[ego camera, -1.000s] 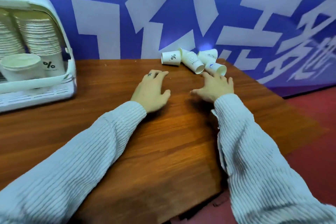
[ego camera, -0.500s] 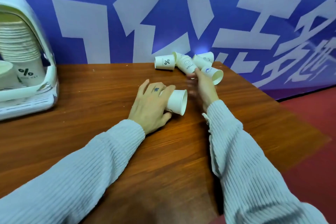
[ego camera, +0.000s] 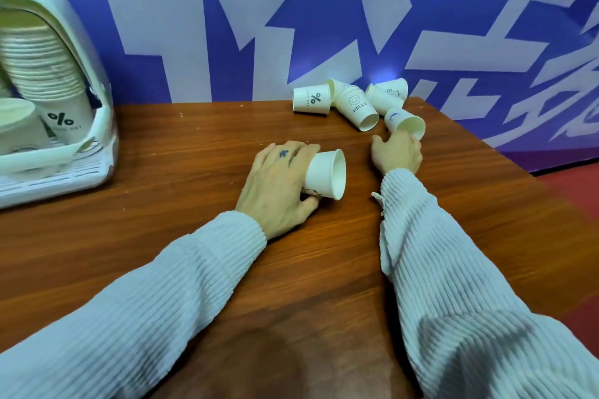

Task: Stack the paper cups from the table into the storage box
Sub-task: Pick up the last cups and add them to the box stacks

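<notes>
Mid-task, well along. Box (ego camera: 97,113) at 9 o'clock on counter (ego camera: 194,146), already holding tall nested stacks (ego camera: 42,65) plus a shorter one (ego camera: 14,116) in front. Still loose at 1 o'clock by the wall: "%" cup (ego camera: 311,100), "HELLO" cup (ego camera: 355,107), another tucked behind the pair, mostly hidden, two more just right (ego camera: 385,96), all tipped on their sides and touching in a cluster. Blue-print cup (ego camera: 405,121) nearest, mouth toward camera.

Left hand (ego camera: 278,181) curled round one cup (ego camera: 325,173), lying sideways at centre, mouth toward 3 o'clock, low on or just over the counter. Right hand (ego camera: 397,152) reaching toward 12, touching the blue-print cup; fingers hidden behind it, so grip or no grip: cannot tell.

Left to do, judging by layout: about six cups to nest and carry to the box.

Around: blue wall banner (ego camera: 291,26) with white shapes, red floor (ego camera: 577,191) at 3 o'clock. No obstacle between cups and box; cluster near the counter's far right edge, risk of a cup rolling off.
</notes>
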Demonstrator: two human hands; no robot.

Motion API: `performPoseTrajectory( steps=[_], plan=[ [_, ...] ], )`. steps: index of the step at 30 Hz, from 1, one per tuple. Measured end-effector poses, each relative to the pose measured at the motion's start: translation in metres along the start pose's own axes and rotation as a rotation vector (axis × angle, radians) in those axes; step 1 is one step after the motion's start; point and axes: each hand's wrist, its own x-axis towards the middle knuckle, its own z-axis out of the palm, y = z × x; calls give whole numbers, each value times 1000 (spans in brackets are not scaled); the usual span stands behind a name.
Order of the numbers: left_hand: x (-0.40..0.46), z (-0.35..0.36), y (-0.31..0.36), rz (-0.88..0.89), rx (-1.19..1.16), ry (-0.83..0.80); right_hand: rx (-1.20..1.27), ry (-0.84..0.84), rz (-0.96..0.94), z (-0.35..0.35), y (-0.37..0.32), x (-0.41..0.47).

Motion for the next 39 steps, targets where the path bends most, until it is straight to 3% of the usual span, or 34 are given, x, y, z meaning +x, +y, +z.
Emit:
performPoseTrajectory(
  steps=[3,7,11,16,20,23,27,34,36,39],
  plan=[
    [0,0,-1,-80,-66,13,63,161,-8,-7,2,-7],
    [-1,-17,4,-232,-296,105,422,260,-200,-18,-16,-46],
    [-8,-51,-5,-354,-450,243,712,57,-351,-14,-57,-97],
    [-41,-108,-50,-400,-431,426,821,-204,-551,-6,-123,-157],
    [-83,-157,-90,-447,-390,687,890,-304,-701,13,-193,-196],
    [-113,-186,-118,-420,-398,878,872,-333,-839,34,-247,-222],
    [-134,-209,-145,-476,-384,1036,620,-375,-1037,67,-301,-245],
    [-140,-219,-173,-605,-306,1001,44,-703,-1157,103,-323,-257],
    [-139,-222,-178,-633,-305,977,55,-722,-1167,106,-319,-261],
    [-130,-233,-183,-651,-303,948,337,-614,-1100,105,-305,-268]
  ],
)
